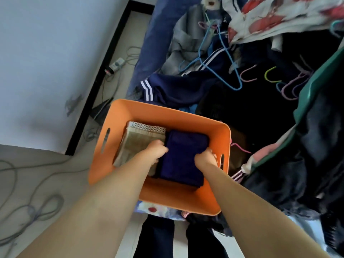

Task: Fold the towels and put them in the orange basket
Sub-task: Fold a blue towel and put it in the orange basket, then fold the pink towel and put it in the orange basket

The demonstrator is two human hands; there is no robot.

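Clothes and hangers are crowding the orange basket — both hands' grips, left and right, are clamping the folded navy towel beside a beige one.

Both hands, left and right, reach down with fingers curled.

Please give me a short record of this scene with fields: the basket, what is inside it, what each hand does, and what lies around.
basket: orange basket, slot handles in its two short walls
contents: folded beige towel on the left, folded navy towel on the right, side by side
left hand: left hand inside the basket, grip on the navy towel's left edge
right hand: right hand inside the basket, grip on the navy towel's right edge
surroundings: unfolded clothes and a blue hanger beyond the basket; power strip and cables on the floor at left
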